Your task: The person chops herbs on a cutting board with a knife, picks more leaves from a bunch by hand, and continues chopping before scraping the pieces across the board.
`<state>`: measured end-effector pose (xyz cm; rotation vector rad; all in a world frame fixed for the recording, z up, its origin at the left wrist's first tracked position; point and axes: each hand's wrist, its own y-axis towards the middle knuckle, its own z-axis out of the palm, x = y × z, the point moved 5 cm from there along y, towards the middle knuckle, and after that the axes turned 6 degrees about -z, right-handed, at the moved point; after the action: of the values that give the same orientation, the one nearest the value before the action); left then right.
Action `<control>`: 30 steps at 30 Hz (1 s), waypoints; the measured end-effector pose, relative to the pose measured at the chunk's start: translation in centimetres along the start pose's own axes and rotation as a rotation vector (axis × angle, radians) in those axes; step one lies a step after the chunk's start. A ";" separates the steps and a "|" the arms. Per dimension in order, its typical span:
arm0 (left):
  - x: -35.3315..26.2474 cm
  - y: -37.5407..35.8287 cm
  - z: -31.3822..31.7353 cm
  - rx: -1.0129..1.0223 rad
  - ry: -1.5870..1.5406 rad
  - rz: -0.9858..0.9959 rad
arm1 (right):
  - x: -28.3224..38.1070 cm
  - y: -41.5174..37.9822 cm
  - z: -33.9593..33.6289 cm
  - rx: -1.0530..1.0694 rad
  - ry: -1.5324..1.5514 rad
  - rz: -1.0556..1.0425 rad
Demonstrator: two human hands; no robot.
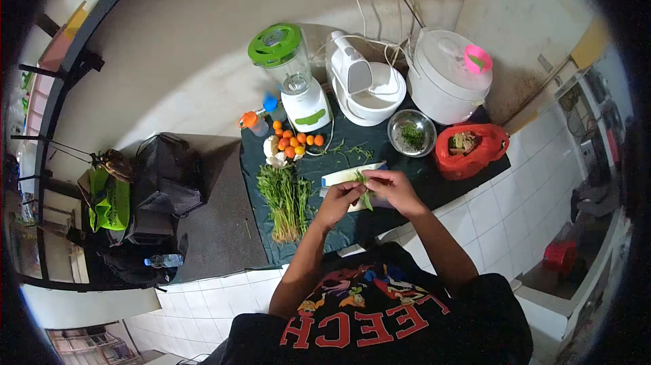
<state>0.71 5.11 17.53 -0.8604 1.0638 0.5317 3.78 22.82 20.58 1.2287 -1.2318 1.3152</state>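
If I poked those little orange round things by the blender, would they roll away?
Probably, yes. The little orange fruits look round and smooth, so a poke would likely send them rolling across the dark green cloth. They lie bunched together, so one might bump its neighbours. They look small and likely light; the blender and the pile of green stems beside them might stop some.

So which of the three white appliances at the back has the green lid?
The blender, leftmost of the three. Its lid is bright green, while the stand mixer in the middle is all white and the round cooker on the right carries a pink cup.
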 end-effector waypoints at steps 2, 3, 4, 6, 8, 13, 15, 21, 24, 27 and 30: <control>-0.4 -0.7 -0.1 0.017 0.055 -0.007 | 0.3 -0.3 0.5 0.030 0.013 0.054; -0.4 -0.6 -0.4 0.020 0.060 -0.008 | 0.2 0.0 0.5 0.025 0.016 0.052; -0.1 -0.8 -0.5 0.023 0.083 -0.019 | -0.3 -0.2 0.8 0.027 0.036 0.060; -0.1 -0.8 -0.8 0.028 0.113 -0.024 | -0.6 0.1 0.9 0.024 0.057 0.060; -0.2 -1.0 -1.0 0.024 0.153 0.022 | -0.8 0.1 0.8 0.029 -0.022 0.053; -1.0 -1.2 -1.1 -0.001 0.157 0.049 | -2.0 0.2 0.5 -0.021 0.053 0.080; -0.9 -1.5 -0.9 0.001 0.159 0.030 | -1.8 0.0 0.5 -0.024 0.019 0.046; -0.8 -1.9 -0.3 0.023 0.184 -0.046 | -0.9 -0.4 0.4 0.029 -0.014 0.073; -0.8 -1.7 0.0 -0.010 0.130 0.033 | -0.9 -0.6 0.6 0.031 -0.013 0.059; -0.8 -1.9 0.1 -0.033 0.197 0.034 | -1.4 -0.7 0.8 0.028 -0.024 0.010; -0.6 -2.1 -0.1 -0.050 0.170 -0.019 | -1.5 -0.8 1.1 0.014 -0.007 0.015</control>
<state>1.98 3.89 18.73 -0.9719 1.1999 0.4775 4.72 21.83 19.09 1.2370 -1.2410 1.3335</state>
